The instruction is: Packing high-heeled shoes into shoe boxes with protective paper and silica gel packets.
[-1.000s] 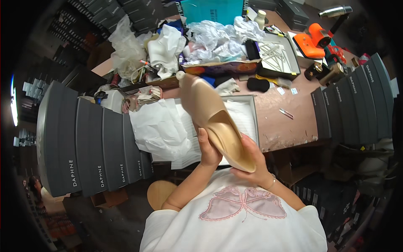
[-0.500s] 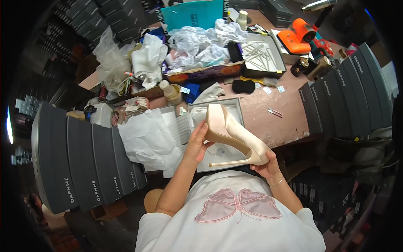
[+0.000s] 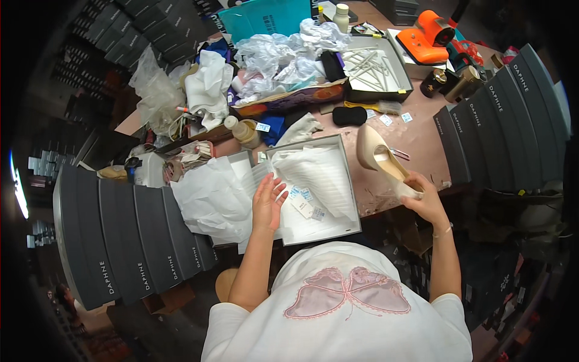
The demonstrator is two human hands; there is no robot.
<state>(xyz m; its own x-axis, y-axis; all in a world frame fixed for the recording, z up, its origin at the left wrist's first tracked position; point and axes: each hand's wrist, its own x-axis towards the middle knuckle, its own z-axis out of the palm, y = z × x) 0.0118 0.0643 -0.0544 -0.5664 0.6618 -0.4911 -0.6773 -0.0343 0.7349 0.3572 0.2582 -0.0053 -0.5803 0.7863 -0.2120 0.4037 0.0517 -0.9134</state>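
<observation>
A pale beige high-heeled shoe [image 3: 372, 151] is gripped at its heel end by my right hand [image 3: 424, 196], over the table right of the open shoebox. Its toe points away from me and its opening shows. My left hand [image 3: 268, 202] is empty, with its fingers apart, over the left edge of the shoebox [image 3: 354, 205]. White padded wrapping [image 3: 319, 172] lies inside that box, with a white tag [image 3: 306, 208] and blue-printed stickers on it. White tissue paper [image 3: 214, 193] spreads to the left of my left hand.
Rows of dark grey shoeboxes [image 3: 117, 235] stand at left, and more shoeboxes [image 3: 497, 130] at right. Behind lie a bin of crumpled paper [image 3: 283, 60], a tray of white sticks [image 3: 371, 69], a black brush-like pad [image 3: 350, 116], small scissors [image 3: 400, 154] and an orange device [image 3: 425, 45].
The shoe has moved from above the box to the right, turned toe outward. My left hand has let go of it and drawn left, leaving the wrapping in the box in view.
</observation>
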